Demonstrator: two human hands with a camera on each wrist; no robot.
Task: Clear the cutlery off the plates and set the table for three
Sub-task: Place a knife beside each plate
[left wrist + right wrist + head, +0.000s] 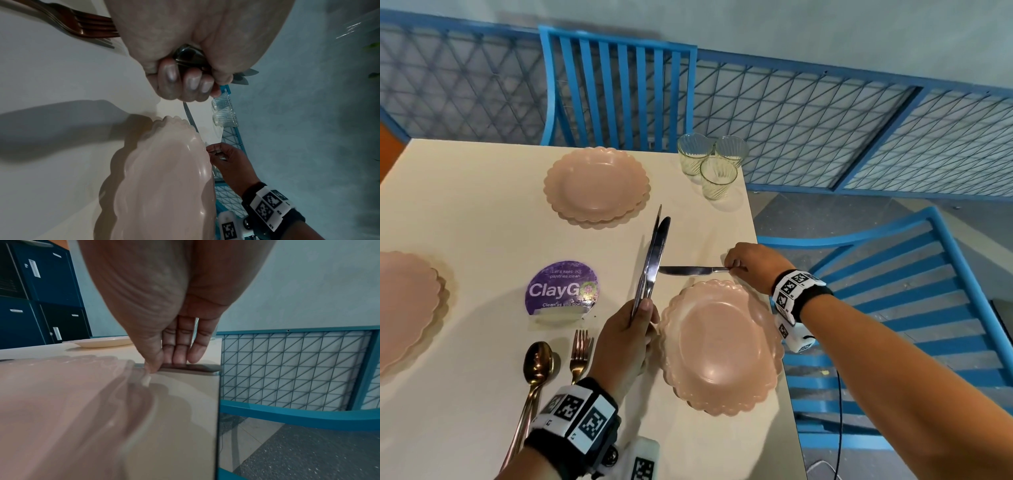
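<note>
The right hand [739, 262] pinched the handle end of a flat, silver steel table knife [693, 270] that lay on the cream laminate table [482, 219], just beyond the nearest scalloped pink plate [719, 346] and close to the table's right edge. In the right wrist view thumb and fingertips [179, 356] met on the thin handle. The left hand [626, 342], just left of that plate, gripped two more steel knives [652, 260], blades pointing up and away.

Each knife looked light, rigid and slick — best taken by the handle, since a polished blade would likely slide between the fingers. The plate seemed a smooth, glossy plastic, though ceramic could not be ruled out. Left of the plate lay copper-toned forks [580, 353] and spoons [537, 363]; beyond it, near the table's far corner, stood three ribbed clear glasses [717, 178] — fragile, probably.
</note>
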